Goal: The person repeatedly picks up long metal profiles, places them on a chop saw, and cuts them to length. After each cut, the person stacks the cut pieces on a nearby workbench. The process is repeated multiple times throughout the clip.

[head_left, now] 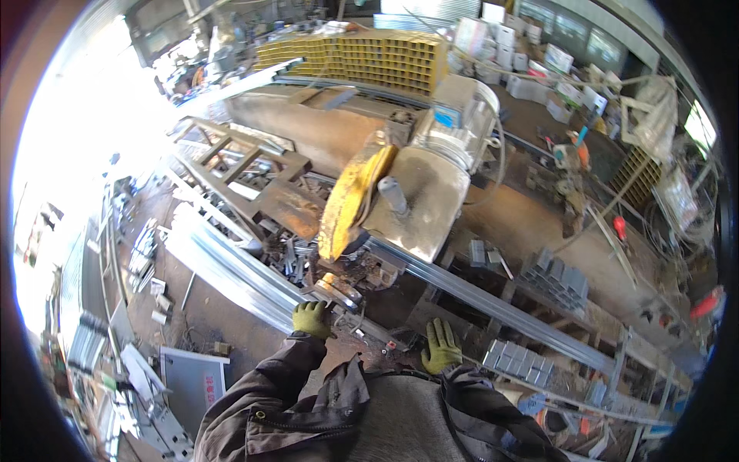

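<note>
Both my hands wear yellow-green work gloves. My left hand (312, 319) is closed at the end of the long silver metal profiles (231, 269), beside a rusty round vise part (339, 289); what its curled fingers grip, if anything, is hidden. My right hand (441, 346) lies with fingers stretched out over the near edge of the steel bench, apart from any loose piece. Ahead stands a cut-off saw with a worn yellow blade guard (354, 204) and a grey motor (454, 127). Long metal channels (500, 308) run from below the saw toward the right.
Short cut metal pieces stand in rows (517, 362) right of my right hand, with another block of tube pieces (554, 279) beyond the channels. Yellow square tubes (354, 61) are stacked at the back. Offcuts (292, 254) litter the saw's left side. A grey panel (192, 385) lies lower left.
</note>
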